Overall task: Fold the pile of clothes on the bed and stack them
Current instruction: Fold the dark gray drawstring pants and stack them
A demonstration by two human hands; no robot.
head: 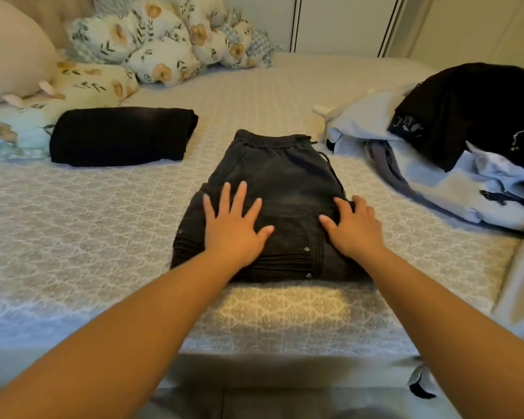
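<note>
Two bare forearms reached out from the bottom corners toward the middle of the bed (103,213), converging on a pair of dark jeans (279,182) that lay folded on the patterned cover, the elastic waistband at the far end. The left hand (236,228) lay flat on the near left part of the jeans, palm down, fingers straight and spread wide, thumb pointing inward; it pressed the cloth and gripped nothing. The right hand (354,228) rested on the near right edge of the jeans, its fingers bent slightly over the side fold, thumb stretched toward the left hand; whether the fingertips pinched the cloth could not be told. A folded black garment (121,136) sat well apart to the left, next to floral pillows (152,40). To the right lay the unfolded pile of clothes (454,152), pale blue pieces with a black one on top, close to the jeans' far right corner.
</note>
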